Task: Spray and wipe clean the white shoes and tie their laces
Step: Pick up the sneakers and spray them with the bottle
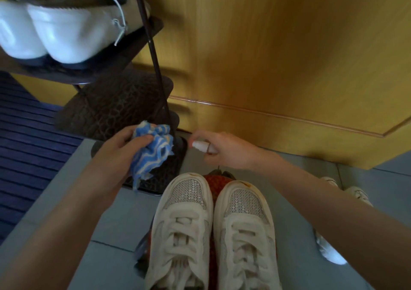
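Note:
Two white laced sneakers stand side by side at the bottom centre, toes pointing away: the left shoe [182, 223] and the right shoe [244, 229]. They rest on something red and woven [214, 183]. My left hand [117, 149] grips a crumpled blue and white cloth [153, 149] beyond the left shoe's toe. My right hand [222, 149] holds a small white spray bottle [201, 146] beyond the toes, its nozzle pointing left. Most of the bottle is hidden inside my fingers.
A dark shoe rack [124, 102] with several mesh shelves stands at the left, its pole [155, 62] rising between my hands. A pale shoe pair [55, 33] sits on its top shelf. A yellow wooden cabinet [289, 56] fills the back. Grey floor tiles [111, 223], a blue mat [26, 145] at the left.

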`<action>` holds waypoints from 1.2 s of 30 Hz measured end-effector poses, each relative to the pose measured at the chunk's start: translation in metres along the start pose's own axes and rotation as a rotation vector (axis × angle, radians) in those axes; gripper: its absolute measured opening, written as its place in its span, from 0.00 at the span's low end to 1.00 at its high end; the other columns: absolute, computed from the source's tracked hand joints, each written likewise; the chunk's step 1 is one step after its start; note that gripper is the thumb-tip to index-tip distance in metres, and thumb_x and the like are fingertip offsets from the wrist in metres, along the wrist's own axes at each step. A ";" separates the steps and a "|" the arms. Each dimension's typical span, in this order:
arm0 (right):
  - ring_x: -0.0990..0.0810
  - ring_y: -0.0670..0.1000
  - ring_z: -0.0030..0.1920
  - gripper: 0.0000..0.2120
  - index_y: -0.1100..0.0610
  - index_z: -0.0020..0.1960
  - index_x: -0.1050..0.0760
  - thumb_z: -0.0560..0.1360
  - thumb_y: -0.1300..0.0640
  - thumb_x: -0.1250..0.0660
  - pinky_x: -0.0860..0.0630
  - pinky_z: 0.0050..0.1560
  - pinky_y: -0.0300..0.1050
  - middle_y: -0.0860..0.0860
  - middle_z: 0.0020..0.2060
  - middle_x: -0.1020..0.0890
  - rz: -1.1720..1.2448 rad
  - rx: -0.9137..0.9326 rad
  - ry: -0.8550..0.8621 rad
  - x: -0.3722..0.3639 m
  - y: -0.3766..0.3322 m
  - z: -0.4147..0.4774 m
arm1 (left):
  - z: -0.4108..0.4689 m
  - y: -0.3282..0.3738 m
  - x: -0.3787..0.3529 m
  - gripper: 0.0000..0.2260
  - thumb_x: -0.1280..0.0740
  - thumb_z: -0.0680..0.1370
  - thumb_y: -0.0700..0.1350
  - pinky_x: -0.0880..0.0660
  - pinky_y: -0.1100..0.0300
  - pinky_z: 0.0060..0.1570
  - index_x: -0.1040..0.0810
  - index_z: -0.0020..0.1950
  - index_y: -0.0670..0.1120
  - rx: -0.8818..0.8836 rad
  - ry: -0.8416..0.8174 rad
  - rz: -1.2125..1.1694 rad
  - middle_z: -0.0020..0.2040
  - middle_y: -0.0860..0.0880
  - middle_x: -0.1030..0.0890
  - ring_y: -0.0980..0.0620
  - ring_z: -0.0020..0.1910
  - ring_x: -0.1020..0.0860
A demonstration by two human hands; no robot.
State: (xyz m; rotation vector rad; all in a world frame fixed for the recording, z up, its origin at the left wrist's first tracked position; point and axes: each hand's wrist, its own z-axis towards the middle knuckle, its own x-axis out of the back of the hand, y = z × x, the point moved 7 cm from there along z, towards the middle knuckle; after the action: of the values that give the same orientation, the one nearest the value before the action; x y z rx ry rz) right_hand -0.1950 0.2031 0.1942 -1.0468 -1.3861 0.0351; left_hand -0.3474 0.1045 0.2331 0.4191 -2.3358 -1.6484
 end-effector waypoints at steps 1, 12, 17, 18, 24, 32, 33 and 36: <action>0.28 0.47 0.36 0.18 0.49 0.60 0.31 0.74 0.63 0.36 0.34 0.36 0.42 0.49 0.42 0.24 0.029 -0.002 0.003 0.001 0.000 -0.001 | 0.000 -0.001 0.001 0.11 0.39 0.79 0.42 0.22 0.58 0.44 0.24 0.60 0.45 -0.001 0.003 -0.009 0.50 0.50 0.18 0.58 0.39 0.18; 0.31 0.44 0.31 0.21 0.45 0.60 0.30 0.71 0.62 0.34 0.34 0.33 0.42 0.46 0.37 0.26 0.044 0.072 -0.152 -0.016 -0.018 0.010 | 0.006 -0.010 0.009 0.11 0.39 0.79 0.43 0.21 0.63 0.41 0.24 0.60 0.46 0.026 0.008 -0.036 0.49 0.51 0.18 0.58 0.39 0.17; 0.30 0.37 0.31 0.18 0.48 0.59 0.30 0.73 0.63 0.36 0.35 0.31 0.34 0.42 0.33 0.29 -0.045 0.111 -0.181 -0.011 -0.031 0.025 | 0.006 -0.010 0.022 0.11 0.38 0.79 0.43 0.22 0.58 0.46 0.24 0.59 0.48 0.027 0.028 -0.066 0.49 0.51 0.18 0.56 0.42 0.17; 0.29 0.37 0.33 0.18 0.47 0.59 0.30 0.73 0.63 0.36 0.35 0.33 0.34 0.41 0.36 0.28 -0.045 0.121 -0.179 -0.009 -0.032 0.028 | 0.006 -0.010 0.023 0.11 0.39 0.79 0.43 0.21 0.58 0.46 0.24 0.59 0.48 0.028 0.027 -0.067 0.49 0.51 0.17 0.56 0.42 0.17; 0.27 0.44 0.37 0.22 0.42 0.60 0.31 0.72 0.63 0.36 0.33 0.35 0.35 0.48 0.47 0.23 -0.023 0.126 -0.254 -0.013 -0.035 0.040 | 0.006 -0.013 0.024 0.11 0.38 0.79 0.45 0.20 0.57 0.47 0.24 0.61 0.49 0.037 0.008 -0.036 0.51 0.51 0.18 0.54 0.46 0.18; 0.25 0.47 0.39 0.20 0.38 0.54 0.33 0.72 0.60 0.34 0.28 0.41 0.49 0.46 0.44 0.23 -0.030 0.031 -0.097 0.009 0.000 -0.007 | 0.006 -0.018 0.017 0.09 0.38 0.78 0.44 0.21 0.58 0.44 0.23 0.56 0.48 0.038 0.000 -0.055 0.49 0.50 0.17 0.56 0.41 0.17; 0.25 0.47 0.40 0.20 0.37 0.53 0.33 0.71 0.59 0.33 0.28 0.41 0.49 0.46 0.44 0.23 -0.020 0.018 -0.065 0.012 0.005 -0.015 | 0.006 -0.019 0.016 0.08 0.38 0.78 0.44 0.21 0.58 0.44 0.23 0.55 0.49 0.040 -0.004 -0.052 0.48 0.50 0.17 0.56 0.40 0.17; 0.27 0.47 0.38 0.19 0.41 0.55 0.33 0.72 0.60 0.33 0.31 0.38 0.46 0.47 0.43 0.24 0.018 -0.014 -0.012 0.012 0.012 -0.031 | 0.006 -0.020 0.012 0.07 0.38 0.79 0.44 0.22 0.58 0.45 0.22 0.53 0.51 0.034 -0.028 -0.053 0.48 0.52 0.17 0.57 0.41 0.17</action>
State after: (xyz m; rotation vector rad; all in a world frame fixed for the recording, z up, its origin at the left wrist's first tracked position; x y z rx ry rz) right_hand -0.1608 0.1995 0.2011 -1.0720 -1.3900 0.0450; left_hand -0.3590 0.0989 0.2126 0.4714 -2.3953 -1.6505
